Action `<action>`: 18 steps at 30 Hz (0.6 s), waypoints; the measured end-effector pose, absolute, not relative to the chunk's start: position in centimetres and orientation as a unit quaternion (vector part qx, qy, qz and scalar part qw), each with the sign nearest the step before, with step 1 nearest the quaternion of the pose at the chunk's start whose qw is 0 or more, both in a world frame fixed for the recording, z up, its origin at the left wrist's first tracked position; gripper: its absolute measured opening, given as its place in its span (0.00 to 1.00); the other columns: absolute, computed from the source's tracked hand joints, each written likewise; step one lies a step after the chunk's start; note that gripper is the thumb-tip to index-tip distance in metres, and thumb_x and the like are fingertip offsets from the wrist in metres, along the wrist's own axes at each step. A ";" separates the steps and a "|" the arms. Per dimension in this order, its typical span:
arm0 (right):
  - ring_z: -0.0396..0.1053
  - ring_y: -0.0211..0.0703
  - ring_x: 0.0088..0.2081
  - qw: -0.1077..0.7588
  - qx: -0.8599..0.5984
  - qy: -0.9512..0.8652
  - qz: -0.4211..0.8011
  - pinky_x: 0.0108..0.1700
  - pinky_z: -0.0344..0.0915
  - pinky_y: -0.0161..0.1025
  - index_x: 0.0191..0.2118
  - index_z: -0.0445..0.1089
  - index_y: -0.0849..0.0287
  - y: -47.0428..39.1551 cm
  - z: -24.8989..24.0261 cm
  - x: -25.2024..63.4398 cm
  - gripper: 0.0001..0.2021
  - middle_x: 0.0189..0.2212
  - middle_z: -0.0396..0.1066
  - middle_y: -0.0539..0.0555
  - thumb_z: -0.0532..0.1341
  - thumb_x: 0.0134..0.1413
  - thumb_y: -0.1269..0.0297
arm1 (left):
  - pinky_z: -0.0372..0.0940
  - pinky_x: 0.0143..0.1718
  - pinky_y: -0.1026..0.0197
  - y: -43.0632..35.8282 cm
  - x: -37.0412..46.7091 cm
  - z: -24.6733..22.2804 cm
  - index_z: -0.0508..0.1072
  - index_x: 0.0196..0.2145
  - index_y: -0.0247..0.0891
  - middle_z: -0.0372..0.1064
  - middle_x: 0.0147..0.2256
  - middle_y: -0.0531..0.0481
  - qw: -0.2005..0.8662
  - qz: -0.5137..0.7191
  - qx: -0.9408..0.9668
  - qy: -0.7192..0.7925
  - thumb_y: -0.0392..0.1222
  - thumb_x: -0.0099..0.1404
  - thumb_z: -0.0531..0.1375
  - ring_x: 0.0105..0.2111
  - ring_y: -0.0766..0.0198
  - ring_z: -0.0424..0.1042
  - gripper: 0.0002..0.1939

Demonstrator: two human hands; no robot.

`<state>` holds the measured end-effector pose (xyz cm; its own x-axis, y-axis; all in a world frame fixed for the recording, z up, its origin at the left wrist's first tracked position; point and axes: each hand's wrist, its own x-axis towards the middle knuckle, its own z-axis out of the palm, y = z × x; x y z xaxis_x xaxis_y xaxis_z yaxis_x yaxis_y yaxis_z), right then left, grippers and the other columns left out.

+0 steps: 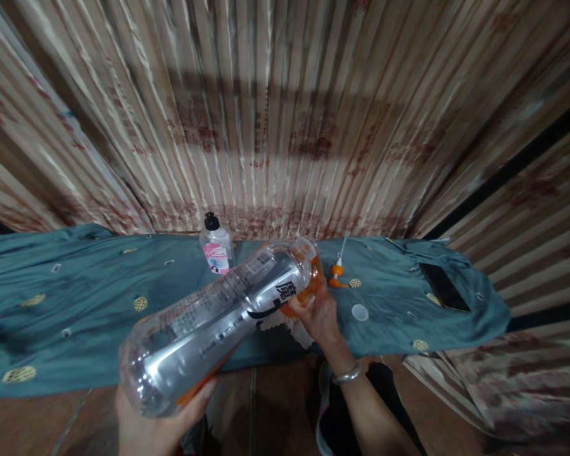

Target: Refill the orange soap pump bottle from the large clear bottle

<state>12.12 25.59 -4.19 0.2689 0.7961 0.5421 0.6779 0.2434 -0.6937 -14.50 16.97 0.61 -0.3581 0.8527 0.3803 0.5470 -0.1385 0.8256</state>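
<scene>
One pleated curtain wall [275, 126], striped with reddish print, fills the back and both sides; dark bars [513, 161] cross it on the right. One narrow surface under a teal patterned cloth [99, 272], wrinkled; tiled floor [235, 411] below.

Bottles: three. Largest, one clear bottle [218, 323] with dark lettering, held tilted above the cloth, base toward the wearer's left, orange showing along its underside. Left hand [159, 427] clamped around its base. Second, one orange bottle [316, 275], at the big one's upper end; right hand [320, 313] wrapped round it. The big bottle hides much of it; can't tell if the two necks touch. Third, one pink-labelled bottle [217, 250], black top, upright behind the clear one.

Rest: one dark phone [444, 287], flat, far right. One white crumpled piece [294, 329], partly hidden behind the bottle and right hand. One orange-and-white pump [337, 271] lying loose, right of the orange bottle. One bracelet [348, 372], right wrist. One whitish disc [360, 312], just beside the right hand.
</scene>
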 end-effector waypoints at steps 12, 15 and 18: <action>0.79 0.59 0.46 0.511 -0.614 -0.597 0.077 0.48 0.77 0.58 0.53 0.65 0.56 25.5 -3.9 12.1 0.24 0.44 0.78 0.62 0.64 0.51 0.58 | 0.63 0.60 0.27 17.0 -14.6 0.7 0.70 0.55 0.44 0.72 0.52 0.39 0.165 0.538 0.522 0.641 0.63 0.48 0.69 0.53 0.37 0.72 0.39; 0.78 0.59 0.46 0.515 -0.611 -0.595 0.081 0.49 0.77 0.58 0.53 0.66 0.57 25.5 -3.8 12.1 0.23 0.44 0.78 0.62 0.64 0.51 0.57 | 0.64 0.59 0.29 17.0 -14.7 0.6 0.71 0.54 0.45 0.73 0.52 0.40 0.177 0.529 0.535 0.634 0.62 0.45 0.71 0.53 0.37 0.73 0.40; 0.78 0.59 0.46 0.511 -0.617 -0.592 0.081 0.48 0.77 0.58 0.53 0.66 0.59 25.5 -3.9 12.0 0.24 0.44 0.78 0.63 0.64 0.51 0.56 | 0.63 0.60 0.28 17.2 -14.6 1.0 0.71 0.53 0.45 0.73 0.52 0.40 0.171 0.550 0.514 0.636 0.64 0.43 0.71 0.54 0.36 0.73 0.42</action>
